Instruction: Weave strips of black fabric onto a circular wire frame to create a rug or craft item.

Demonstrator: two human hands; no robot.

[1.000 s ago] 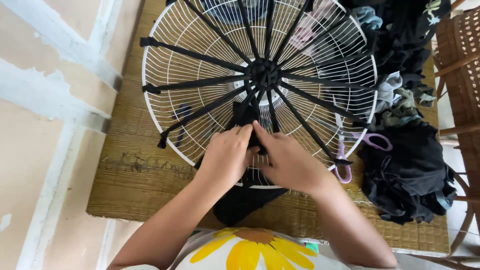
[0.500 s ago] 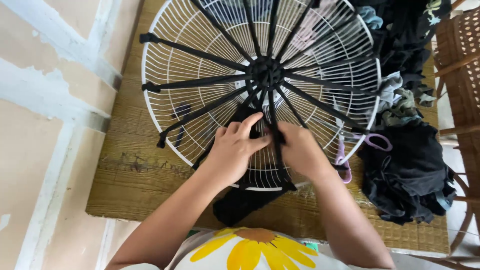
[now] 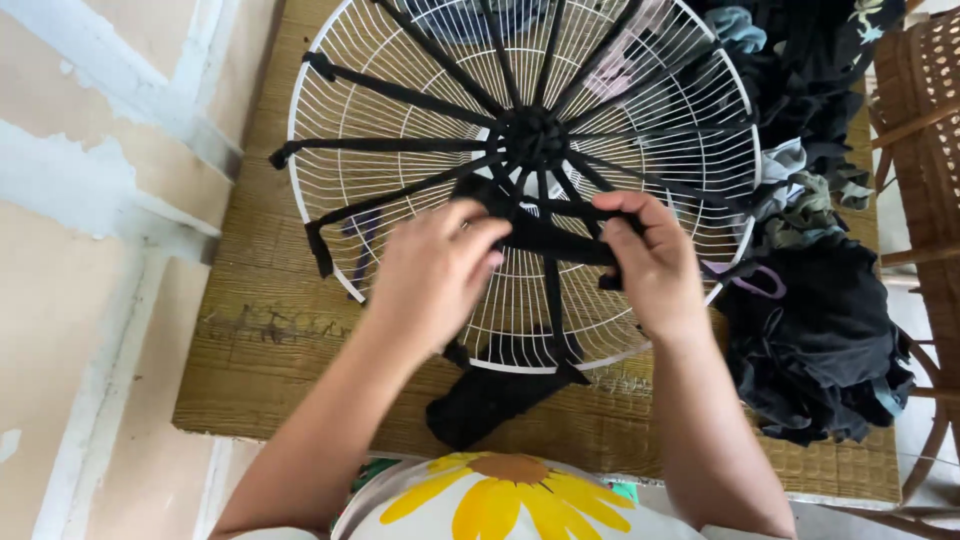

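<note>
A person's left hand [image 3: 432, 268] and right hand [image 3: 650, 262] stretch a black fabric strip [image 3: 545, 235] across a round white wire fan guard [image 3: 400, 60] at centre frame, each grip closed on one end of the strip. About a dozen black strips already radiate from the hub [image 3: 530, 135] toward the rim, mostly over the upper and left parts of the guard; the lower right section looks bare, so the weaving appears partly done. The guard lies on a woven mat [image 3: 260, 330]; a heap of dark clothing [image 3: 820, 340] sits at right, beside a wicker chair [image 3: 930, 120].
</note>
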